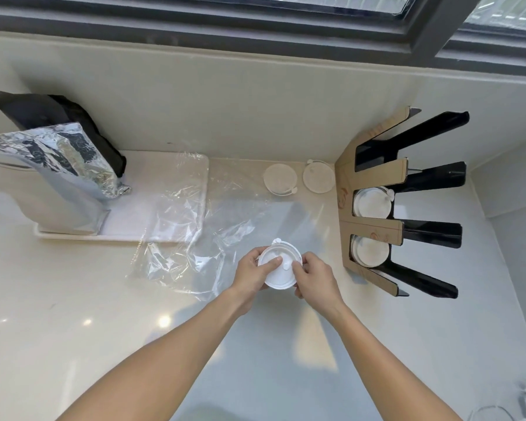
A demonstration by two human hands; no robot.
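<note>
A small round white container with a clear tabbed lid (281,273) is held above the pale counter, near the middle of the view. My left hand (254,276) grips its left side, thumb lying across the lid. My right hand (312,279) holds the right rim, thumb and forefinger pinching at the lid's edge. Two loose round lids (279,179) (319,178) lie flat on the counter near the back wall.
A cardboard and black rack (374,226) at right holds two lidded containers (372,205) (370,251). Crumpled clear plastic film (192,226) spreads over the counter and a white tray (152,235). A silver foil bag (58,177) and a black bag (61,117) stand at left.
</note>
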